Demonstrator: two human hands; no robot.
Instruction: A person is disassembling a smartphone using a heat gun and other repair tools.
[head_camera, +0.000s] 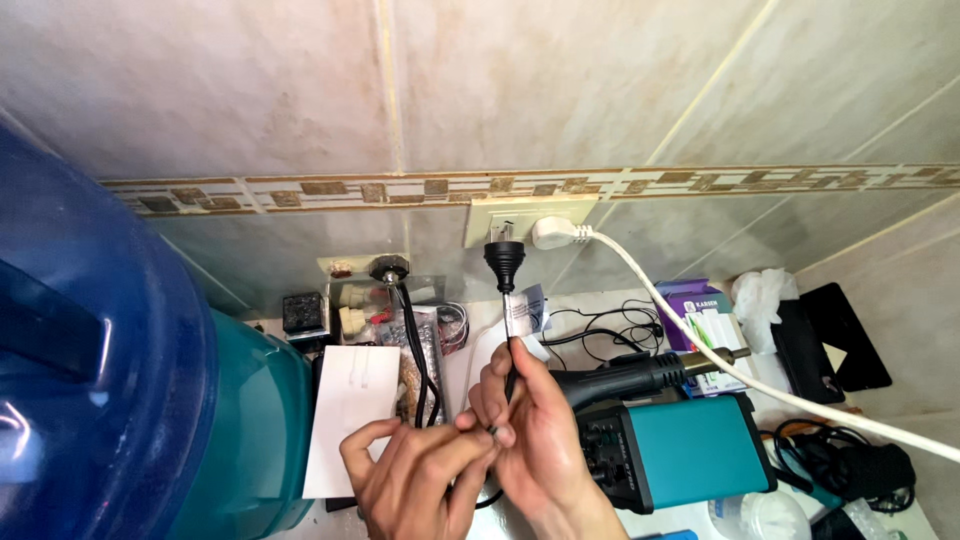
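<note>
A black round plug (504, 256) sits in the left socket of a cream wall outlet (520, 213). Its black cable (511, 345), with a paper tag (524, 310) on it, runs down into my right hand (540, 435), which grips the cable. My left hand (415, 475) pinches the same cable just below, fingertips touching my right hand. A white plug (556, 234) fills the right socket, and its thick white cord (720, 365) runs down to the right.
A teal and black hot-air station (680, 450) with its black handle (630, 375) stands right of my hands. A large blue water bottle (95, 370) fills the left. White card (350, 415), small parts, cables and boxes crowd the counter.
</note>
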